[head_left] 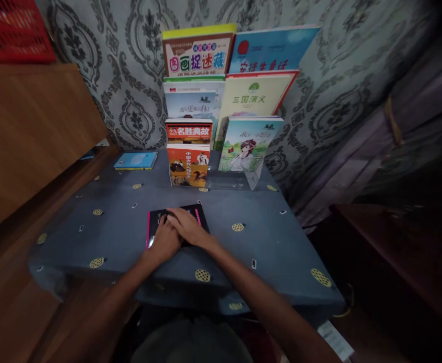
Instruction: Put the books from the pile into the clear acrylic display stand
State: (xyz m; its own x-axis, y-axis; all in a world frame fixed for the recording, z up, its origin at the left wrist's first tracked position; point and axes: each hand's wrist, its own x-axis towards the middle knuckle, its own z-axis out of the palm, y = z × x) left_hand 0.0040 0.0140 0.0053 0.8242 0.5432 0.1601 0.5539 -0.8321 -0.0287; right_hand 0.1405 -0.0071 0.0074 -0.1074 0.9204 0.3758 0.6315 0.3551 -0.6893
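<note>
A black book (153, 224) with a pink spine edge lies flat on the cloth-covered table. My left hand (166, 238) rests on the book's front part, its fingers partly hidden under the other hand. Over those fingers lies my right hand (187, 225), laid out flat with its fingers reaching left across the cover. Neither hand lifts anything. Behind the book stands a clear tiered rack (253, 176) with several books on it. An orange book (189, 165) is on its lower left tier, and a green-blue book (245, 145) with a drawn figure is on the lower right.
A blue book (136, 161) lies at the table's far left corner. The table (221, 212) wears a grey-blue patterned cloth. To the left stands a wooden cabinet (27, 131) with a red basket (12, 33) on top. A curtain (349, 151) hangs at the right.
</note>
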